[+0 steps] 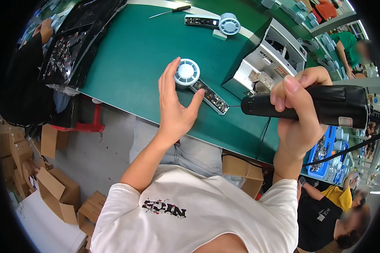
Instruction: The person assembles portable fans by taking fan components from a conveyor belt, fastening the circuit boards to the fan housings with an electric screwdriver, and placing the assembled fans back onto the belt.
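Steadily now: fan (187, 72) lies on green mat (135, 55), board (213, 99) facing up. Your left hand (176, 114) clasps it between thumb and fingers; right hand (304, 105) grips driver (340, 101), bit (234, 106) at handle's free end. Screw too small to make out. Best seat bit squarely, press lightly, keep thumb off components.

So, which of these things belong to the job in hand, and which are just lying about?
Belonging to the job:
light-blue fan, open-handled, in the left fingers
black power screwdriver, in the right fingers, aimed at the fan
perhaps the silver machine nearby

Apparently just lying about:
second fan, untouched
loose screwdriver, untouched
cardboard boxes on the floor
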`<state>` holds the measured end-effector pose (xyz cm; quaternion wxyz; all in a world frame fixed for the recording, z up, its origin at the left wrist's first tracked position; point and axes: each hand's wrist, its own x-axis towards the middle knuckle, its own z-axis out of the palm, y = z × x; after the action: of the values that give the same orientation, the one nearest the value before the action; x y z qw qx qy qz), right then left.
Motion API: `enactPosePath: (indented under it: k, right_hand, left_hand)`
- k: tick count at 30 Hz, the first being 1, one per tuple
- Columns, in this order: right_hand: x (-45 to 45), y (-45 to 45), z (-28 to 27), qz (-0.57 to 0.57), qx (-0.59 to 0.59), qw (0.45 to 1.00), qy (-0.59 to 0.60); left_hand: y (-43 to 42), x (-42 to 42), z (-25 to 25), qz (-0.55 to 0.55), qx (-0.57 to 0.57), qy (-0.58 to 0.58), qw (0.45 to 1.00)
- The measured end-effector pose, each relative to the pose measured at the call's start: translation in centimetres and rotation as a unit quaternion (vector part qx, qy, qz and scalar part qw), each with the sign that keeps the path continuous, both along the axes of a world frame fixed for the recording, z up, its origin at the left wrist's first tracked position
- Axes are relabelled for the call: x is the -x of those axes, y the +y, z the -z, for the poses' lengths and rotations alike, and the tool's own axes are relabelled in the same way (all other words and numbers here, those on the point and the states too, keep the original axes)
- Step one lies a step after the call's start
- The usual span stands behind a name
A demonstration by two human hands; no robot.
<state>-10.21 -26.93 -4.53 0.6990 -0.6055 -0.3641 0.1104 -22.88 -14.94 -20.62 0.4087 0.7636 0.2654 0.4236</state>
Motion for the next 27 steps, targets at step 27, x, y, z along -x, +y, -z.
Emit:
enactPosePath:
  k: [27]
  right_hand:
    - [0.08,0.45,0.29,0.017,-0.008,1.000,0.000]
  left_hand:
    - [-0.01,-0.07,-0.39,-0.008,-0.012,0.009,1.000]
